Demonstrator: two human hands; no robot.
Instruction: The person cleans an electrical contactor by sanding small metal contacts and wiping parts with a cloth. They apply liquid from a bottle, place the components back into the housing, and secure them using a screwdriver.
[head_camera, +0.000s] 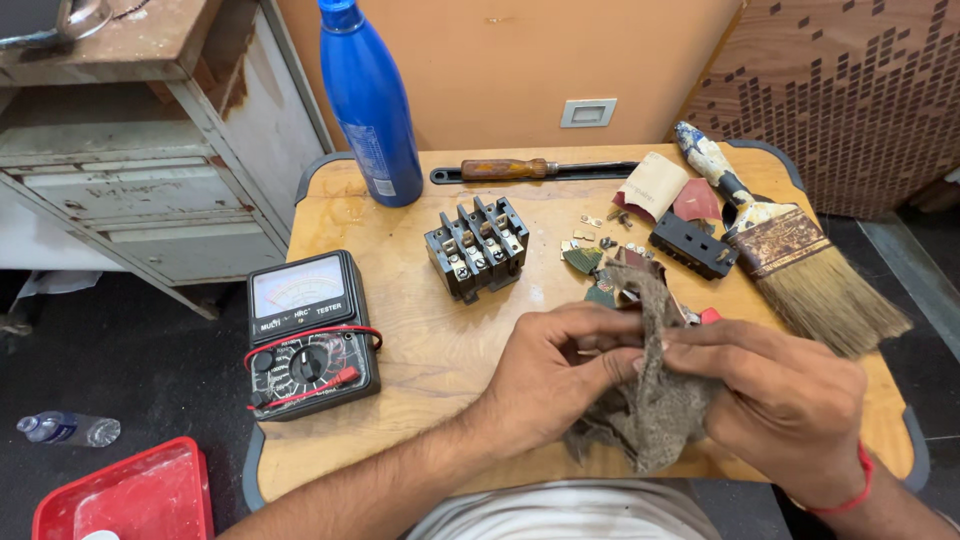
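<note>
I hold a grey-brown cloth (645, 400) over the near edge of the wooden table (400, 330), my left hand (555, 375) and right hand (780, 395) both pinched shut on it, close together. Just beyond lie small metal parts (590, 240), a black contactor block (477, 245) and a paintbrush (790, 250); a multimeter (308, 335) sits to my left.

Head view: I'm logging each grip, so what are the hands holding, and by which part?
Both hands pinch a grey-brown cloth at its upper middle: left hand and right hand, fingertips meeting. Anything wrapped inside it cannot be told.
</note>
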